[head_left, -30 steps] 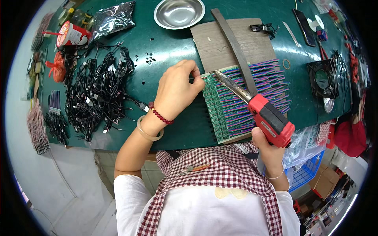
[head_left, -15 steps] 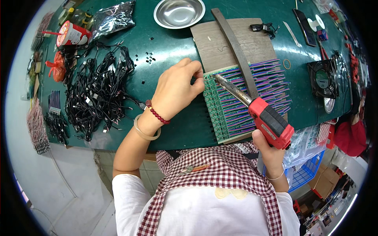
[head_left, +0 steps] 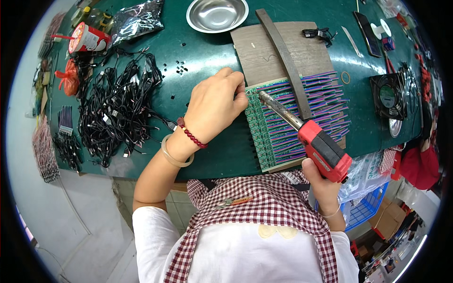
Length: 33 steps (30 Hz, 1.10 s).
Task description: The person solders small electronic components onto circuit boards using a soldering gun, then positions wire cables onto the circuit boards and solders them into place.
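Note:
My right hand (head_left: 323, 187) grips a red and black soldering gun (head_left: 325, 150), its metal barrel slanting up and left. The gun's tip is over the far left part of a green circuit board panel (head_left: 260, 134), close to my left fingers. My left hand (head_left: 213, 100) is closed in a pinch at the panel's far left corner; what its fingertips hold is hidden. Rows of thin blue, pink and black wires (head_left: 325, 106) run rightward from the panel. A dark flat bar (head_left: 285, 56) lies across these wires and the wooden board (head_left: 247, 52) under them.
Left of my arm lies a heap of black USB cables (head_left: 115, 111). Small black pieces (head_left: 180, 70) are scattered beyond it. A steel bowl (head_left: 218, 16) stands at the back, a red cup (head_left: 89, 38) far left. Rightward are a fan (head_left: 387, 96), a phone (head_left: 367, 34) and a rubber band (head_left: 345, 77).
The view has shifted slightly. My left hand keeps its pinch at the panel's corner, and the soldering gun has barely moved, its tip still over the panel.

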Each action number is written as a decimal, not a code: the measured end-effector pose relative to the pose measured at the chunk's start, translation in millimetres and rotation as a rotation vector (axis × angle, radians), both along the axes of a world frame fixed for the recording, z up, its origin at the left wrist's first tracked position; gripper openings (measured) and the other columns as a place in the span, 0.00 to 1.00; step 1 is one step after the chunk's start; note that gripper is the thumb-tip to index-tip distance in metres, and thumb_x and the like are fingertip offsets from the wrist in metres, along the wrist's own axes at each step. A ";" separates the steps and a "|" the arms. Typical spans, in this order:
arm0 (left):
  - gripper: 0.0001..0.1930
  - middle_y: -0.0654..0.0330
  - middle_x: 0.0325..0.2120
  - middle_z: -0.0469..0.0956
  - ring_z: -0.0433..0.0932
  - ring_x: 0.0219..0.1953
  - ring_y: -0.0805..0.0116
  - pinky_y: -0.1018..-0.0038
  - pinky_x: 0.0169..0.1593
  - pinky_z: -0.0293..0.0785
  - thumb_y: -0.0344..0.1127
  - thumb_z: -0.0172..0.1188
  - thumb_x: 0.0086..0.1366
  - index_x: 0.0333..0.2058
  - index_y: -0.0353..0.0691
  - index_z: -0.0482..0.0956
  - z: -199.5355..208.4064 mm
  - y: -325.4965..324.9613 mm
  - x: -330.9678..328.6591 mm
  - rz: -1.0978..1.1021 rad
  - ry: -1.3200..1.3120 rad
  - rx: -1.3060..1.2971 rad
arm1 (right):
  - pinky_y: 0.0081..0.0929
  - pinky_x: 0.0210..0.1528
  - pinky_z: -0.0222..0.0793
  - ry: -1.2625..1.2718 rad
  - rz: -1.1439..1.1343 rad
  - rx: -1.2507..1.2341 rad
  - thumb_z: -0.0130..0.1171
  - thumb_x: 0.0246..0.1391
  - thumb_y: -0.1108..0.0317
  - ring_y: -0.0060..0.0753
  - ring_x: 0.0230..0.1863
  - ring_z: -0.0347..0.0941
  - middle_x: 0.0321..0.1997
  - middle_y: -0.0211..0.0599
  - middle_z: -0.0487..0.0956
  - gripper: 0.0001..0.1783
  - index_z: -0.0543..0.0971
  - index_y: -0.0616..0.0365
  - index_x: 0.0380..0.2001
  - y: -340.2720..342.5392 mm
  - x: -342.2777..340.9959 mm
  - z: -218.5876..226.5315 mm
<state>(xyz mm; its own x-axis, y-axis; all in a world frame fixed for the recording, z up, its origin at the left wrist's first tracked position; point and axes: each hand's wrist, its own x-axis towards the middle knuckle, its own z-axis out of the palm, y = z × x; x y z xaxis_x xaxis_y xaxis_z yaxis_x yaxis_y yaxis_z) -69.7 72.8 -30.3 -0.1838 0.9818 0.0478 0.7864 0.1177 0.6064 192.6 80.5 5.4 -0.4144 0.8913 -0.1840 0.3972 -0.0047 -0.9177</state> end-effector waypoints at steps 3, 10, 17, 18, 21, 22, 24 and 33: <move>0.04 0.53 0.24 0.72 0.72 0.25 0.52 0.63 0.30 0.68 0.28 0.56 0.49 0.23 0.36 0.71 0.4 -0.6 2.0 -0.009 0.012 -0.007 | 0.20 0.27 0.65 0.012 -0.064 -0.068 0.65 0.43 0.70 0.19 0.23 0.69 0.25 0.30 0.74 0.11 0.76 0.61 0.30 -5.6 4.8 -0.3; 0.04 0.53 0.24 0.72 0.72 0.26 0.52 0.63 0.31 0.68 0.28 0.56 0.49 0.23 0.35 0.71 1.5 -2.0 1.9 -0.019 0.024 -0.010 | 0.21 0.27 0.65 -0.044 0.051 0.024 0.64 0.44 0.70 0.21 0.24 0.69 0.27 0.31 0.74 0.11 0.76 0.61 0.32 -1.1 -2.1 7.3; 0.03 0.53 0.24 0.72 0.72 0.26 0.53 0.64 0.31 0.68 0.28 0.56 0.49 0.23 0.35 0.71 -0.3 -2.7 1.7 -0.028 0.020 -0.016 | 0.21 0.26 0.65 0.008 -0.052 -0.042 0.65 0.43 0.69 0.21 0.22 0.68 0.24 0.31 0.74 0.11 0.76 0.61 0.31 -5.0 6.0 -0.6; 0.03 0.53 0.24 0.72 0.72 0.26 0.53 0.64 0.31 0.68 0.28 0.56 0.49 0.23 0.35 0.72 -0.6 -3.2 2.4 -0.024 0.020 -0.019 | 0.21 0.26 0.65 0.014 -0.016 0.019 0.65 0.43 0.69 0.21 0.22 0.68 0.24 0.31 0.74 0.11 0.76 0.61 0.30 -2.2 1.2 1.9; 0.03 0.53 0.24 0.72 0.72 0.25 0.52 0.64 0.31 0.68 0.28 0.56 0.49 0.23 0.35 0.72 -1.1 -3.5 1.9 -0.016 0.022 -0.003 | 0.21 0.26 0.64 0.007 0.028 0.059 0.64 0.43 0.69 0.21 0.22 0.68 0.24 0.31 0.73 0.11 0.76 0.61 0.30 -1.3 -2.6 1.5; 0.03 0.53 0.24 0.72 0.72 0.25 0.52 0.64 0.31 0.68 0.28 0.56 0.49 0.23 0.35 0.72 -1.1 -4.0 2.5 -0.014 0.022 -0.005 | 0.21 0.26 0.64 -0.010 0.033 0.036 0.64 0.43 0.69 0.20 0.22 0.67 0.24 0.31 0.73 0.10 0.76 0.61 0.30 -2.8 -2.1 0.9; 0.03 0.53 0.25 0.73 0.73 0.25 0.52 0.64 0.31 0.68 0.28 0.56 0.49 0.23 0.35 0.72 -0.7 -4.0 3.9 -0.025 0.025 -0.026 | 0.21 0.25 0.64 0.003 0.045 0.066 0.64 0.43 0.70 0.20 0.22 0.67 0.24 0.31 0.73 0.11 0.76 0.61 0.31 -4.0 -0.8 0.5; 0.04 0.53 0.25 0.73 0.73 0.25 0.51 0.63 0.31 0.68 0.28 0.57 0.49 0.22 0.35 0.72 -1.3 -5.3 4.5 -0.010 0.029 -0.008 | 0.19 0.23 0.61 0.045 0.001 -0.018 0.59 0.51 0.71 0.18 0.21 0.65 0.23 0.29 0.72 0.11 0.73 0.63 0.37 -16.5 23.0 -13.7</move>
<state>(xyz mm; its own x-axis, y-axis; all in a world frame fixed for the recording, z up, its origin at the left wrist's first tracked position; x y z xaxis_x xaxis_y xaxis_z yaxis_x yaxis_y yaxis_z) -65.2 67.6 -31.7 -0.1728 0.9839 0.0451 0.8048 0.1147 0.5823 215.6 64.0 -8.3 -0.4236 0.8876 -0.1811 0.3552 -0.0212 -0.9345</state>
